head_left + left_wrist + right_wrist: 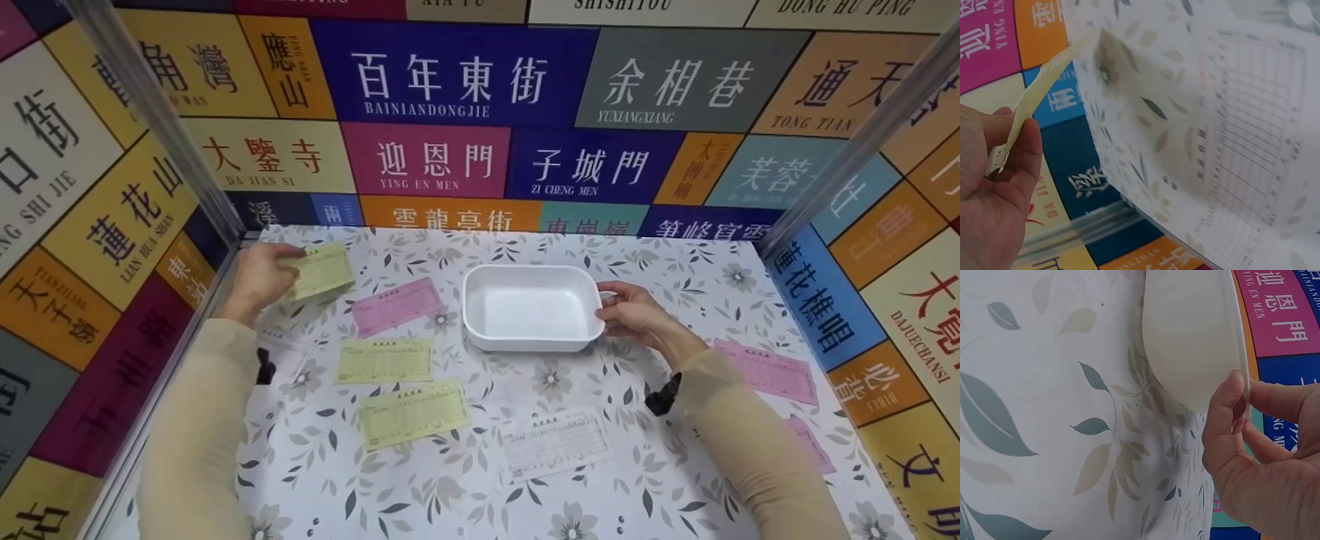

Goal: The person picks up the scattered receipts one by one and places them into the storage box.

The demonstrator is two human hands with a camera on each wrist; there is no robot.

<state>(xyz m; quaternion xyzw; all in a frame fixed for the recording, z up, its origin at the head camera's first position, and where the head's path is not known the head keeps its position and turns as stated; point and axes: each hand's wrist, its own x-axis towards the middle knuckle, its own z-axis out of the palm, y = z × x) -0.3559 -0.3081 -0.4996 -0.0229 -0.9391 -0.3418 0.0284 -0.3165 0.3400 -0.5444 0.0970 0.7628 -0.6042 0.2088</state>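
Observation:
My left hand (262,276) pinches a yellow paper form (324,271) by its edge between thumb and fingers, at the back left of the table. In the left wrist view the yellow slip (1039,90) stands edge-on above the table, and a white form (1247,129) lies below it. With thumb and fingers, my right hand (637,315) grips the right rim of a white rectangular dish (536,343). Nothing lies inside the dish. The right wrist view shows the dish's side (1196,337) and the right hand (1264,450) at its rim.
Between the left hand and the dish lie a pink form (397,306) and yellow forms (386,361) (414,414). A white form (556,444) lies in front. Pink forms (769,371) are near the right arm. Sign-printed walls (450,75) enclose the flowered tabletop (480,495).

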